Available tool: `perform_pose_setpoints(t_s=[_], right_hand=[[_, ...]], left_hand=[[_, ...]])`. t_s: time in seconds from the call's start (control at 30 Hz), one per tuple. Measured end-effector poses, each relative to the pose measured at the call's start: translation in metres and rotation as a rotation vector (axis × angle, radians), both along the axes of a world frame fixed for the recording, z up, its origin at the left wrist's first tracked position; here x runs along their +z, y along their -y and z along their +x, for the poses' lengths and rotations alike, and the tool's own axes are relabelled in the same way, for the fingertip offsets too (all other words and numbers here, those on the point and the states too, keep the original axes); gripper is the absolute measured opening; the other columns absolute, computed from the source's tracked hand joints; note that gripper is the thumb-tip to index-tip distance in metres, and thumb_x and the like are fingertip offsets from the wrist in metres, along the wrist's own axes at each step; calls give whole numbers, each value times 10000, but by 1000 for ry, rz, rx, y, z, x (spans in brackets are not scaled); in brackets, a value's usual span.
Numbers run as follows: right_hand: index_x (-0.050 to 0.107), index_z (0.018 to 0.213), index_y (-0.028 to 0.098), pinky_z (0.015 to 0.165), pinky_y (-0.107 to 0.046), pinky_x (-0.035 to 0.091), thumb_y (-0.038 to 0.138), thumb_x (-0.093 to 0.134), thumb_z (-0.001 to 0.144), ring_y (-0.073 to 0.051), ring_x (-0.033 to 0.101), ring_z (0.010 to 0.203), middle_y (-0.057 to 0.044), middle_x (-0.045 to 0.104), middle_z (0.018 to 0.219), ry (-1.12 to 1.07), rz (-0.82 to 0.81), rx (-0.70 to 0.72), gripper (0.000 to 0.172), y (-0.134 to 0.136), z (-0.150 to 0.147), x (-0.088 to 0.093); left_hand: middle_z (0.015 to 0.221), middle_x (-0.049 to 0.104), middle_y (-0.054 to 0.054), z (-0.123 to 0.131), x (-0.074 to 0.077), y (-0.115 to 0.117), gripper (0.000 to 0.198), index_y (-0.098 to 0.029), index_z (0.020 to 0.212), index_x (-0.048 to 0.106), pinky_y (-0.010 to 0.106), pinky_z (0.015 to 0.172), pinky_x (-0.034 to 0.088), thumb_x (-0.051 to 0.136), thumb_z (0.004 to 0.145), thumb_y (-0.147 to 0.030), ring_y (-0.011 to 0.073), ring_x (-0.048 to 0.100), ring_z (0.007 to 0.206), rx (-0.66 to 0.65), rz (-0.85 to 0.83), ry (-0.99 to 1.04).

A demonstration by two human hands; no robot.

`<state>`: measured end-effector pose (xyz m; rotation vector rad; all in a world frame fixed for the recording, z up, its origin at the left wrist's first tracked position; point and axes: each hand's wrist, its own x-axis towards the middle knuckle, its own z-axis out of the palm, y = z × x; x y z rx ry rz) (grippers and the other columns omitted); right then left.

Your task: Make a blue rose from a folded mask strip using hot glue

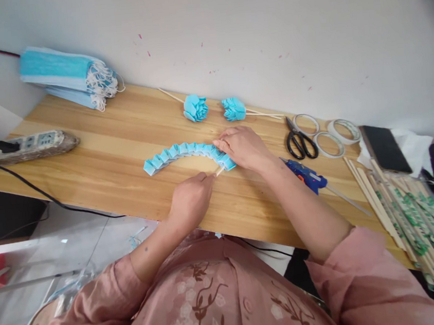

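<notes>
A curved strip of light-blue folded pieces (177, 150) lies on the wooden table, joined in a row like petals. My left hand (193, 198) is closed around a thin wooden stick (220, 171), whose tip meets the strip's right end. Over that same end, my right hand (242, 147) grips the strip between thumb and fingers. Behind my hands lie two blue flowers on sticks, one flower (196, 108) to the left and another flower (233, 109) to the right.
Scissors (299, 141), tape rolls (343, 131), a blue glue gun (306, 175) and a phone (385, 148) lie to the right. Wrapped chopsticks (420, 218) cover the right edge. A mask stack (55, 68) stands back left, near a power strip (40, 145) with a trailing black cable.
</notes>
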<state>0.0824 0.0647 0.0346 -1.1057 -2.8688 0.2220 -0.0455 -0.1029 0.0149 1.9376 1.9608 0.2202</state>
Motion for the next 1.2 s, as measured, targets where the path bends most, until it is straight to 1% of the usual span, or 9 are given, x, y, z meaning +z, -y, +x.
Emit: perform_pose_setpoints(t_s=[0.2,0.33,0.43,0.5,0.67,0.8,0.93,1.1,1.2], right_hand=[[757,994,145,986,-406,415,394,346,1091,-277,667,1090,-147,771,1110,125,74,3,491,8,0,11],[721,1117,146,929,-405,450,399,376,1079,-294,690,1054,-155,769,1109,86,27,-65,430,5,5,13],[613,1360,139,907,-426,491,355,380,1066,-328,685,1129,-169,739,1236,-57,-26,-113,432,2,16,16],[554,1429,155,931,-445,513,340,391,1054,-328,680,1169,-155,721,1291,-208,-40,-139,449,5,27,18],[582,1354,239,976,-448,551,391,454,1031,-269,716,1122,-82,763,1196,-555,-88,-173,379,29,56,15],[585,1337,243,969,-466,571,389,480,1023,-260,728,1094,-82,768,1164,-620,-112,-236,361,50,72,2],[558,1372,235,972,-469,571,319,479,1023,-254,721,1097,-86,767,1167,-584,-52,-181,367,59,76,-8],[501,1432,220,986,-467,556,223,452,1018,-249,698,1126,-80,764,1184,-536,53,-35,416,59,69,-14],[480,1451,225,972,-457,558,196,452,1016,-245,698,1111,-73,766,1177,-535,86,7,437,58,66,-17]], left_hand=[[995,686,90,0,-1,0,419,-189,1208,681,300,703,463,289,1084,-269,246,664,903,-4,17,-37],[1002,688,91,0,0,-1,422,-185,1186,688,296,700,466,287,1085,-270,247,667,912,-13,16,-54],[1016,691,93,1,2,-1,432,-182,1223,679,302,713,473,279,1088,-270,251,673,928,-13,2,-58],[1026,693,96,0,3,-1,432,-177,1244,674,311,723,480,281,1087,-263,258,678,940,-12,-11,-54],[1047,701,97,-2,7,-2,399,-173,1226,683,326,783,502,320,1078,-244,270,681,996,-9,-23,-5],[1047,707,98,-4,9,-5,385,-161,1202,689,334,828,513,334,1078,-239,272,683,1024,-15,-35,32],[1018,710,98,-5,9,-6,365,-154,1184,698,340,830,518,357,1071,-221,272,689,1005,-20,-29,52],[966,714,95,-9,5,-6,355,-159,1129,719,325,793,516,376,1063,-223,261,694,952,-19,29,81],[960,723,95,-11,2,-7,350,-161,1111,724,320,782,519,385,1060,-229,251,697,931,-23,55,114]])
